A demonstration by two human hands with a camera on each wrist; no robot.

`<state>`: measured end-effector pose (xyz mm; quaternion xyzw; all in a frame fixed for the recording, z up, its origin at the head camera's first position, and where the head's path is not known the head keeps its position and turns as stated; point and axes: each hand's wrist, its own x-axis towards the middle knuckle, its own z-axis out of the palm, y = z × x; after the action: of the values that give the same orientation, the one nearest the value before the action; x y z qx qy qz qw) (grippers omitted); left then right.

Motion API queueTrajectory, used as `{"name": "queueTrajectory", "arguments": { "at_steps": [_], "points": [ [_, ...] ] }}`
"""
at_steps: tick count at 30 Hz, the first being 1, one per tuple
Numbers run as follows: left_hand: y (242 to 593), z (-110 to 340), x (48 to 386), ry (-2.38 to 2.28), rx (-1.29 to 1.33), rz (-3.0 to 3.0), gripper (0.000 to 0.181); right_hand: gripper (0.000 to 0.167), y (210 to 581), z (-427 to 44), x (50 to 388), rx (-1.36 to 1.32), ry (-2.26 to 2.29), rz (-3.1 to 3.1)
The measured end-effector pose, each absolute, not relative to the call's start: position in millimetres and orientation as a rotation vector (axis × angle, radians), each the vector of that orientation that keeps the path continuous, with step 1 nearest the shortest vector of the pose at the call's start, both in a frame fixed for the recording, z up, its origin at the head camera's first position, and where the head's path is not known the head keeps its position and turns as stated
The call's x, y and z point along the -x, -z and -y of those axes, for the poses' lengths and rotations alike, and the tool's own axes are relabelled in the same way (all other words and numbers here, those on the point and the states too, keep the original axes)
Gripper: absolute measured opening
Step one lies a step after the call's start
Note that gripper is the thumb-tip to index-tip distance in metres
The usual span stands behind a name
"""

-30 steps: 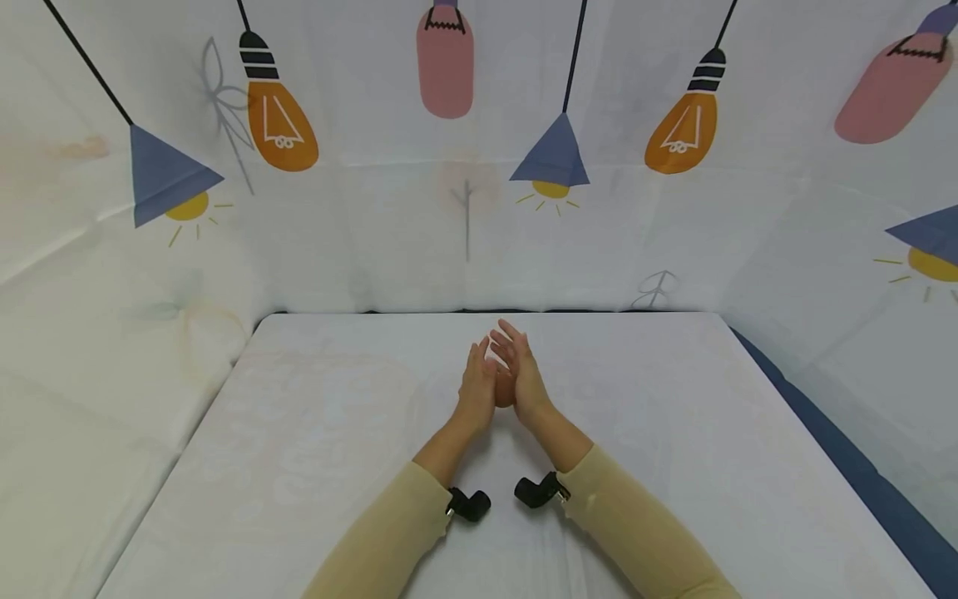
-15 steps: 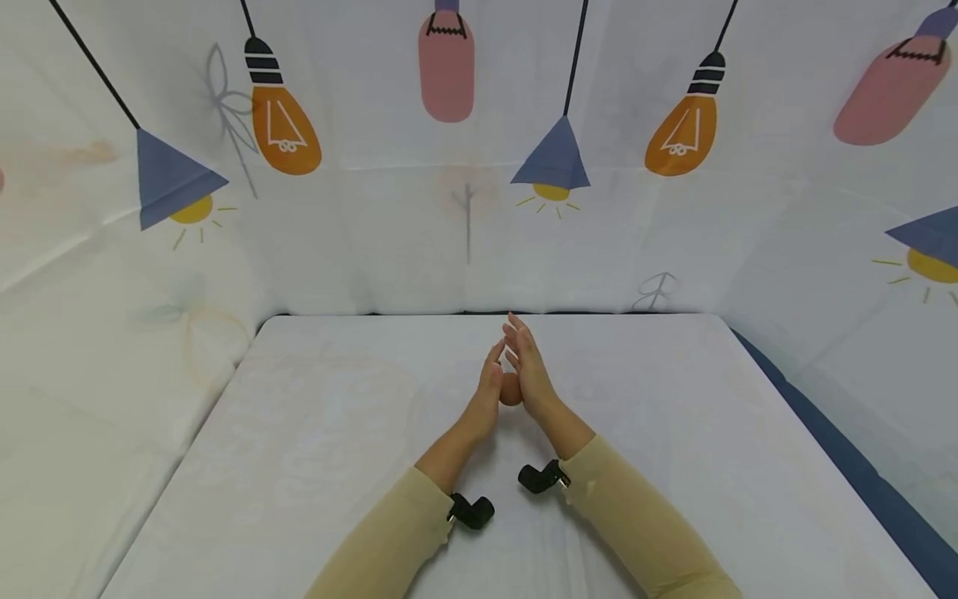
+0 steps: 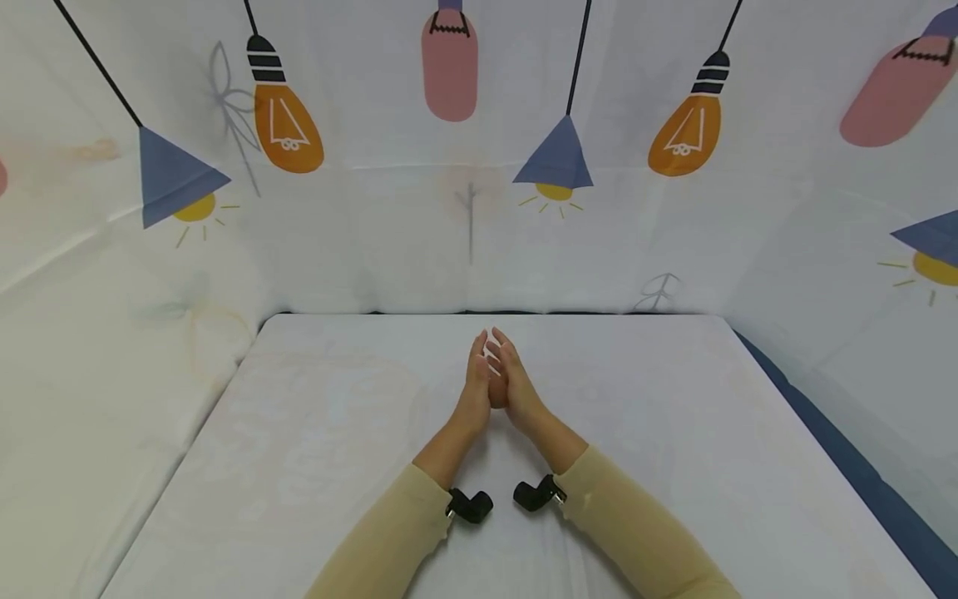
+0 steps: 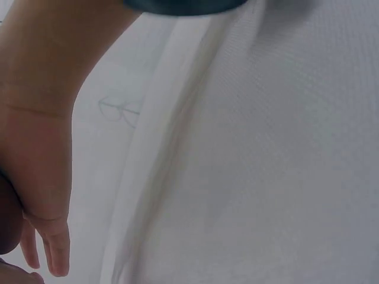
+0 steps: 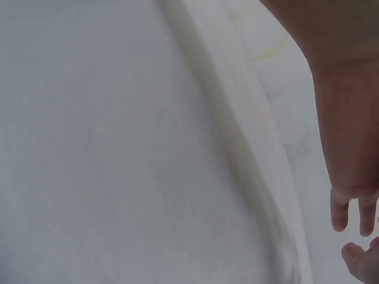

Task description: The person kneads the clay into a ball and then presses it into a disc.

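Between my two palms sits a small brown ball (image 3: 498, 391), its material not clear, in the middle of the head view. The left hand (image 3: 473, 398) presses it from the left with fingers nearly straight and pointing forward. From the other side the right hand (image 3: 522, 398) presses against it, its fingers also extended. Both sets of fingertips lean towards each other above the ball. In the left wrist view, the ball (image 4: 8, 219) shows as a dark rounded edge beside the left hand (image 4: 41, 165). The right wrist view has the right hand (image 5: 352, 136) at its edge, the ball out of sight.
A white-covered table (image 3: 337, 433) lies beneath the hands. Behind it hangs a white cloth (image 3: 374, 233) printed with lamps and bulbs. Dark blue fabric (image 3: 823, 416) runs along the right edge. A small black camera is on each wrist.
The hands shifted right, the right hand sliding forward along the left, then both came back left with the right hand drawn nearer. The ball moved right and back between the palms.
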<state>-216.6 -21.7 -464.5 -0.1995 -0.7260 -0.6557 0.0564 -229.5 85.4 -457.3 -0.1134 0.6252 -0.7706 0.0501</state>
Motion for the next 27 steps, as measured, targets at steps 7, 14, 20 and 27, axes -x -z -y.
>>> {"name": "queueTrajectory", "arguments": {
  "at_steps": [7,14,20,27],
  "points": [
    [463,20,220,1.971,0.495,2.160,0.103,0.060,454,-80,224,0.296,2.336,-1.926],
    [461,22,218,2.059,0.431,2.130,0.085,0.059,452,-80,224,0.280,2.355,-1.961],
    [460,35,224,2.058,0.439,2.140,0.080,0.062,444,-94,229,0.314,2.373,-2.048],
    [451,58,229,1.904,0.452,2.215,0.085,0.063,431,-122,233,0.314,2.337,-2.188]
  ]
}}
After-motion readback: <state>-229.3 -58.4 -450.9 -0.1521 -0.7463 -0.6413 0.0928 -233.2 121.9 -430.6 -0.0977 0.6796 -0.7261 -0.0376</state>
